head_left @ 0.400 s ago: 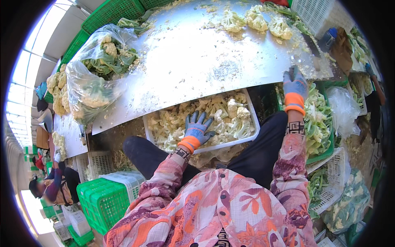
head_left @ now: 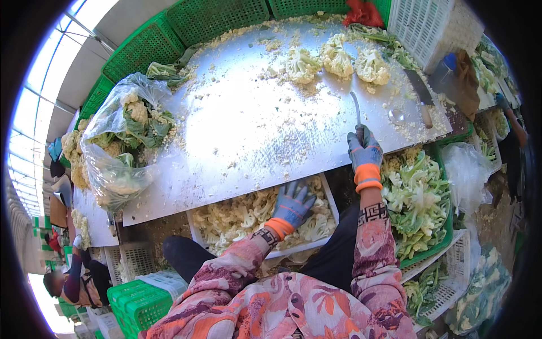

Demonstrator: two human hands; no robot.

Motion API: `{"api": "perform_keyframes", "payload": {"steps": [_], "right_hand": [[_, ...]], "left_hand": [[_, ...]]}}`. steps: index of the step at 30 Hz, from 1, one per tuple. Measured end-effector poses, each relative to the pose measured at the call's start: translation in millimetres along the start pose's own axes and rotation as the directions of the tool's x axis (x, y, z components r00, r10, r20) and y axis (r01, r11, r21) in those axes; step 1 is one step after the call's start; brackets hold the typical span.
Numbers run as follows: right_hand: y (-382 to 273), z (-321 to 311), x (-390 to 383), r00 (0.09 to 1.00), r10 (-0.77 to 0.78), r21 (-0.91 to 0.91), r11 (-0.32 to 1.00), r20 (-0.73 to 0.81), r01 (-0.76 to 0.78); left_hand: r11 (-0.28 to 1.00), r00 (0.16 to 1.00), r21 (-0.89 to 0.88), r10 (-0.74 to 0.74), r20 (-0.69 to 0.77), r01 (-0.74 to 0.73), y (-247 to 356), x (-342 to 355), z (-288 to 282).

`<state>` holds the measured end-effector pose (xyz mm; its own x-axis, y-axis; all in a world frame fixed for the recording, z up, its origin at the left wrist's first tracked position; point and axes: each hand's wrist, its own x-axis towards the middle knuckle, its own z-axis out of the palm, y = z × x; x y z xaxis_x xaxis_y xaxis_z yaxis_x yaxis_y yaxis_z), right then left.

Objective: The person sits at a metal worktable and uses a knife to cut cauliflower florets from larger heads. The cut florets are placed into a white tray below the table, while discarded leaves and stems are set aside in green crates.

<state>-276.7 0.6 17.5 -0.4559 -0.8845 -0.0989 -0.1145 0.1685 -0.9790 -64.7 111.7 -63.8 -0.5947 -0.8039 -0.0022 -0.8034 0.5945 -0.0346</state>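
In blue gloves with orange cuffs, my left hand (head_left: 291,209) lies with fingers spread on cauliflower florets (head_left: 226,217) in a white tray (head_left: 193,223) below the table's front edge. My right hand (head_left: 364,150) grips a slim knife (head_left: 355,107), its blade pointing up over the metal table (head_left: 237,141). Three trimmed cauliflower pieces (head_left: 339,56) lie beyond the blade. A cleaver (head_left: 418,87) with a wooden handle rests at the right. A plastic bag of leafy cauliflower (head_left: 121,141) sits on the left.
Green crates (head_left: 214,20) line the back. A white crate (head_left: 420,31) stands back right. Leaf trimmings fill a green crate (head_left: 449,237) by my right leg, near crumpled plastic (head_left: 468,169). A green crate (head_left: 135,302) is lower left. Co-workers work at left (head_left: 73,282) and far right (head_left: 516,133).
My right hand has moved left along the table edge and now shows a knife raised in it. My left hand has shifted right in the tray. The view has tilted up over the table.
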Motion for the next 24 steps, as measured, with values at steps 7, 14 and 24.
{"api": "perform_keyframes", "payload": {"steps": [7,14,24], "right_hand": [[-14,-10,-6,0.985,0.167,0.369,0.913,0.048,-0.173],[-24,19,-17,0.959,0.192,0.405,0.876,0.21,-0.264],[-12,23,-3,0.96,0.216,0.395,0.878,0.179,-0.271]], "left_hand": [[0.92,0.786,-0.008,-0.33,0.523,0.392,-28,14,-81],[0.86,0.809,-0.432,-0.448,-0.38,0.273,-128,195,-77],[0.308,0.648,-0.817,-0.754,0.103,0.488,-187,340,-73]]}}
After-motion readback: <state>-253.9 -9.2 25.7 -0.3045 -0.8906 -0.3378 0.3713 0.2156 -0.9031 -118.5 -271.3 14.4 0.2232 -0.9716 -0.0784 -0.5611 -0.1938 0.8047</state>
